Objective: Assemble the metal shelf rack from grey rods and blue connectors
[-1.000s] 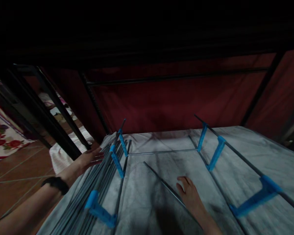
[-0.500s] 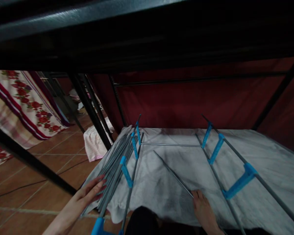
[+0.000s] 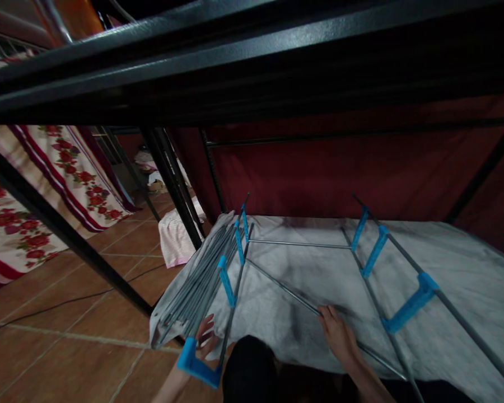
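Note:
My right hand [image 3: 336,336] is closed around a thin grey metal rod [image 3: 288,289] that slants across the sheet. The rod's far end meets the lower rail of the left side frame [image 3: 231,330], near a blue plastic connector [image 3: 239,242]. My left hand [image 3: 205,338] is at the near end of that frame, partly hidden behind its upper rail and a blue corner connector [image 3: 197,366]. Its fingers are apart, and nothing shows in them. A right side frame [image 3: 372,296] with blue connectors stands opposite. One crossbar [image 3: 298,243] spans both frames at the far end.
A bundle of grey rods [image 3: 197,285] lies along the left edge of the grey sheet [image 3: 311,347]. A dark metal beam [image 3: 252,56] crosses low overhead. Slanted dark posts [image 3: 172,184] stand at left. A cable [image 3: 79,296] runs over the tiled floor.
My right hand has moved forward along with the rod, whose far end now reaches the left frame. My left hand has shifted right from beside the bundle to behind the left frame's near end.

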`<move>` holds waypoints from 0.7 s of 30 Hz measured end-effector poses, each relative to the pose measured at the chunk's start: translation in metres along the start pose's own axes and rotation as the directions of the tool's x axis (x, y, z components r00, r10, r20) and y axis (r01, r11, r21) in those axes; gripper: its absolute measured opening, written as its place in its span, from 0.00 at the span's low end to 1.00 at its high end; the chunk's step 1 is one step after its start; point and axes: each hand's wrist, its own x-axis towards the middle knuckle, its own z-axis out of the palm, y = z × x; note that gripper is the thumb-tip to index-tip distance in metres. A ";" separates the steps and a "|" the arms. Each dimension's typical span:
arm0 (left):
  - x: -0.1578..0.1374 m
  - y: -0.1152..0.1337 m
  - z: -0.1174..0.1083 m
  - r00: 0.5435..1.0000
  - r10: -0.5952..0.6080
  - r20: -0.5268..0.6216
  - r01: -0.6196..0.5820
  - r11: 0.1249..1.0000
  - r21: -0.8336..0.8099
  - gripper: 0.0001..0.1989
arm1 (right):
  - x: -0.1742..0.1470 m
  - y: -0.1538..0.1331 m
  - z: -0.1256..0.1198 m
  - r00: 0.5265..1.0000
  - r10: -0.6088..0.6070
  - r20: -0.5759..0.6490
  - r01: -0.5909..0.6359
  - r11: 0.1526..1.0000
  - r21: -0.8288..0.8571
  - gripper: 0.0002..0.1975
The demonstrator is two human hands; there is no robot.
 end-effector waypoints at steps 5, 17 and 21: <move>0.012 0.017 0.022 0.998 0.051 0.042 -0.052 0.998 0.022 0.39 | 0.013 -0.003 0.005 1.000 -0.026 -0.007 0.026 0.999 -0.031 0.14; 0.061 0.022 0.050 0.969 0.164 0.184 -0.178 0.982 0.063 0.30 | 0.015 0.017 0.007 0.995 -0.097 -0.028 0.099 0.990 0.100 0.15; 0.071 0.023 0.057 0.954 0.224 0.198 -0.258 0.952 0.166 0.22 | 0.025 0.024 0.002 0.991 -0.134 -0.028 0.137 0.980 0.142 0.16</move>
